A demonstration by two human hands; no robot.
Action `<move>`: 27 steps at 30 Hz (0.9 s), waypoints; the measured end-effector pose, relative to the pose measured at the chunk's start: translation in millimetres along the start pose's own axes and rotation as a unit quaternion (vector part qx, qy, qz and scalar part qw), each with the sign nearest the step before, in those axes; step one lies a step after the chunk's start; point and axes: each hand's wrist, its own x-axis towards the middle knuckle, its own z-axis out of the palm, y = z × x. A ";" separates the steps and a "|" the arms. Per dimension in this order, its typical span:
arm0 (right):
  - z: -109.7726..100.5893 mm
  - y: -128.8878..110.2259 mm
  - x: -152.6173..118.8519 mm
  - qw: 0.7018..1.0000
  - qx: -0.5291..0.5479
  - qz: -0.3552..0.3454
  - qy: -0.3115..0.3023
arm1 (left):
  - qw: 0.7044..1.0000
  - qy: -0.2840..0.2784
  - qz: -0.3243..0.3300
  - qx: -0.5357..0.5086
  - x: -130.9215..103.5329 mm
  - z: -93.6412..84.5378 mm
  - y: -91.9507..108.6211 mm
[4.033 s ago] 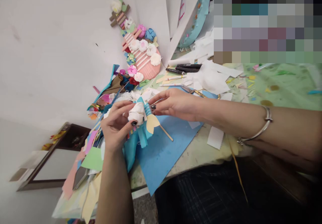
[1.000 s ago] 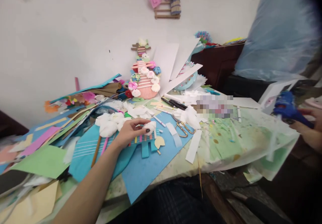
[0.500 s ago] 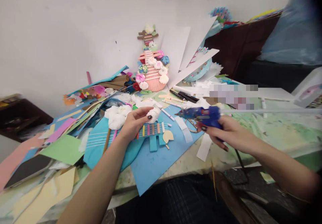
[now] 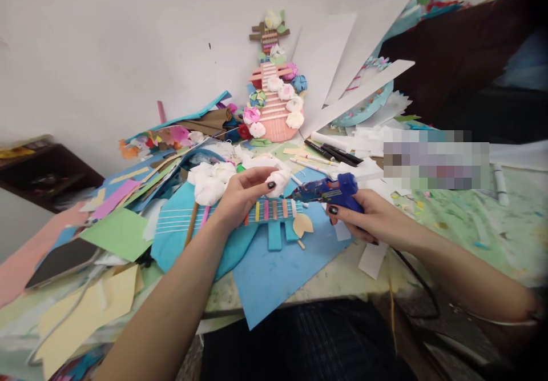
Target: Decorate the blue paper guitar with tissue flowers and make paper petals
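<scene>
Between thumb and fingers, my left hand [image 4: 246,198] pinches a white paper flower [image 4: 279,183] above the neck of a blue paper guitar [image 4: 175,227]. My right hand [image 4: 357,218] is wrapped round a blue hot glue gun [image 4: 342,191], its nozzle pointing left and close to the flower. Coloured strips cross the guitar's neck, and white strings run over its body. More white paper flowers [image 4: 209,182] sit on the guitar's body, left of my left hand. Beneath the neck lies a sheet of blue paper [image 4: 274,289].
A pink paper guitar [image 4: 280,121] covered in flowers leans on the wall at the back. Black markers [image 4: 338,152] lie before it. Paper scraps and a green sheet [image 4: 117,235] are piled at left, near a dark flat device [image 4: 64,264]. The glue gun's cord [image 4: 417,275] hangs over the table edge.
The glue gun has come leftward, so its nozzle is now much nearer the white paper flower in my left hand. The whole view has shifted a little.
</scene>
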 end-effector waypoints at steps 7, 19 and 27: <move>12.5 -5.3 -16.0 0.992 0.053 -0.080 0.083 | 0.996 0.001 -0.006 -0.087 -1.2 -1.9 3.0; 25.9 -2.3 -16.8 0.980 0.077 -0.117 0.140 | 0.997 -0.036 -0.006 -0.075 -4.5 -0.5 0.2; 31.2 1.9 -15.6 0.979 0.086 -0.124 0.134 | 0.996 -0.034 -0.014 -0.078 -5.1 2.4 2.8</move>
